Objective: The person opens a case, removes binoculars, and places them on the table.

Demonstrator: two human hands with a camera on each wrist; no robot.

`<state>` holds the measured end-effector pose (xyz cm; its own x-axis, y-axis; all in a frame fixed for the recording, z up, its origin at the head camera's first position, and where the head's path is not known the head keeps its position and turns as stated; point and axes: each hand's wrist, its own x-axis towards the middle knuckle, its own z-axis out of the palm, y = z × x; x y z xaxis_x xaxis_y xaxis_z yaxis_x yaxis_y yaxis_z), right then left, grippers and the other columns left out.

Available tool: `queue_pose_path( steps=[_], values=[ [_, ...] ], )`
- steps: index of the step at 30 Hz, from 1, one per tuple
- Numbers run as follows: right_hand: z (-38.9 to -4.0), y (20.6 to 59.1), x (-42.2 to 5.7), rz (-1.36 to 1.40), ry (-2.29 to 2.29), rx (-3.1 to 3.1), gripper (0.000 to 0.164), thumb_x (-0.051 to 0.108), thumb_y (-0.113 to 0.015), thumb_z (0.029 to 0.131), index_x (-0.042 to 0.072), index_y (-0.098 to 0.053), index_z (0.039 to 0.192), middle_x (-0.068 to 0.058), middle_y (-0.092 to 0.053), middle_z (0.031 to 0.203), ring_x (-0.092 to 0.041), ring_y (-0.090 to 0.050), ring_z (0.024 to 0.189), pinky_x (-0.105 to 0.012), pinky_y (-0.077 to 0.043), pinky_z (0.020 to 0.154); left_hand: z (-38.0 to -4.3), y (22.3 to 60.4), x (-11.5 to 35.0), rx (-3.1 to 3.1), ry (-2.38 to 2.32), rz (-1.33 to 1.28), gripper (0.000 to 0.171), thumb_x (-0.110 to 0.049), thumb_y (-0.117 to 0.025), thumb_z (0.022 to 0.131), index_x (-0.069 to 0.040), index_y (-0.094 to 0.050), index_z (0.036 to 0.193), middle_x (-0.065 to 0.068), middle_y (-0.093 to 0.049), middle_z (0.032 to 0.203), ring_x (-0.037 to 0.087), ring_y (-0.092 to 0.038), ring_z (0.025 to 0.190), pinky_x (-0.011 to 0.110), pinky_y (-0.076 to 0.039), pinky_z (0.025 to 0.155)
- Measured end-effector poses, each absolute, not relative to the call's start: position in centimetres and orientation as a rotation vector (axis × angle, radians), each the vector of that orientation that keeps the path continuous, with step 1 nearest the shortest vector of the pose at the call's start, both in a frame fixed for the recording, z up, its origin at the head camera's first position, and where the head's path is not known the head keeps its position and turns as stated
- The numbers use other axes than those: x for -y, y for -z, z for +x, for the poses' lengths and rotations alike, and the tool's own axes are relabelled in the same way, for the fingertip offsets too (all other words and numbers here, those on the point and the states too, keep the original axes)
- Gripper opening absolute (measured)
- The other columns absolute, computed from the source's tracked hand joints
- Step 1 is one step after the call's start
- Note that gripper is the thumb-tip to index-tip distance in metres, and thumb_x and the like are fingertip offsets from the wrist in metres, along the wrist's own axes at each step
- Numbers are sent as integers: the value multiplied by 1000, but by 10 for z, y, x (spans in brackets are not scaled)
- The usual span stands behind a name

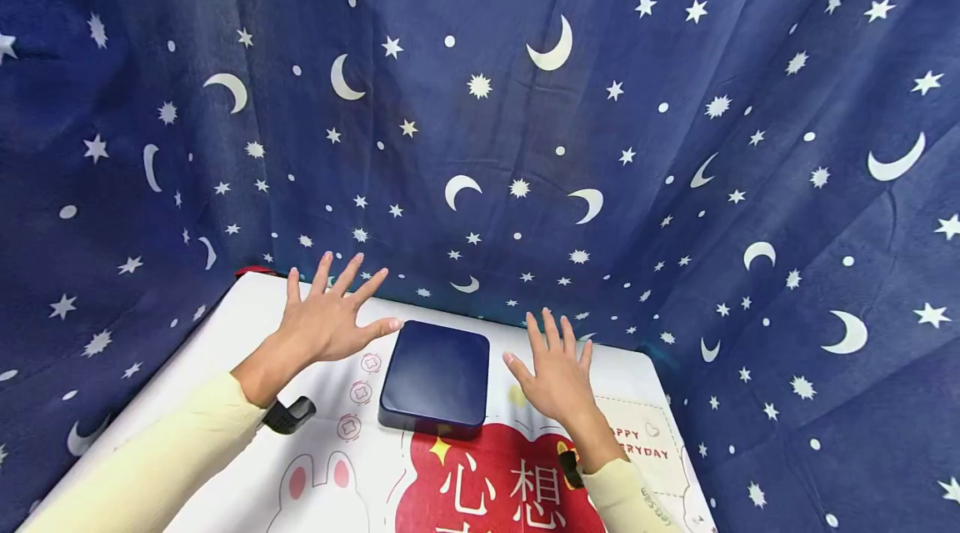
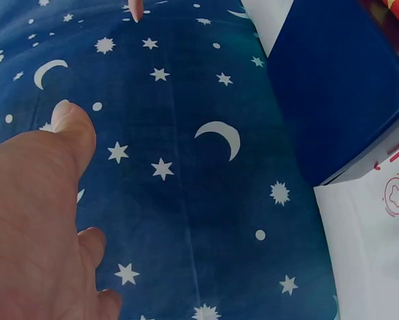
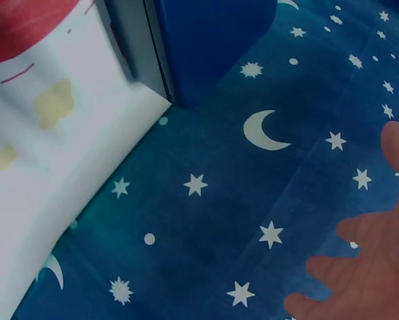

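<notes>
A dark blue square box (image 1: 437,370) with rounded corners lies on the printed tablecloth (image 1: 247,333), between the two hands. My left hand (image 1: 322,324) hovers to its left with fingers spread, the thumb tip close by the box's far left corner in the head view. On the other side, my right hand (image 1: 558,379) is held apart from the box, fingers spread and pointing away from me. Neither hand holds anything. In the left wrist view the box (image 2: 346,87) shows at the upper right; the right wrist view has it (image 3: 209,47) at the top.
A navy curtain (image 1: 480,133) with white moons and stars hangs behind the table and along both sides. The cloth carries a red patch (image 1: 487,475) with white characters and a rabbit drawing (image 1: 318,491). Dark straps (image 1: 288,414) circle both wrists.
</notes>
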<state>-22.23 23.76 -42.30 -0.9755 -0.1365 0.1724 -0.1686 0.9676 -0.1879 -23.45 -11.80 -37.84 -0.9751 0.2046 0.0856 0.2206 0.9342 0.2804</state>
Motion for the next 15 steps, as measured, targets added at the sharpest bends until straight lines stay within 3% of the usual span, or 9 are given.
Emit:
queue_pose_path(
  steps=[9,15],
  values=[
    [-216,436,-237,238,-307,2948,79,56,-56,101,15,-32,164,-16,-25,173,-47,-16,160,-84,-8,118,-231,397,113,3030,461,-320,93,-84,-46,91,-32,-28,166,15,-12,177,52,2,160,82,9,118],
    [-215,446,-236,242,-300,2937,79,56,-56,100,15,-34,164,-17,-28,172,-47,-18,159,-84,-10,117,-230,411,108,3010,481,-333,93,-84,-47,90,-32,-30,165,15,-15,176,53,-1,160,82,4,118]
  ],
)
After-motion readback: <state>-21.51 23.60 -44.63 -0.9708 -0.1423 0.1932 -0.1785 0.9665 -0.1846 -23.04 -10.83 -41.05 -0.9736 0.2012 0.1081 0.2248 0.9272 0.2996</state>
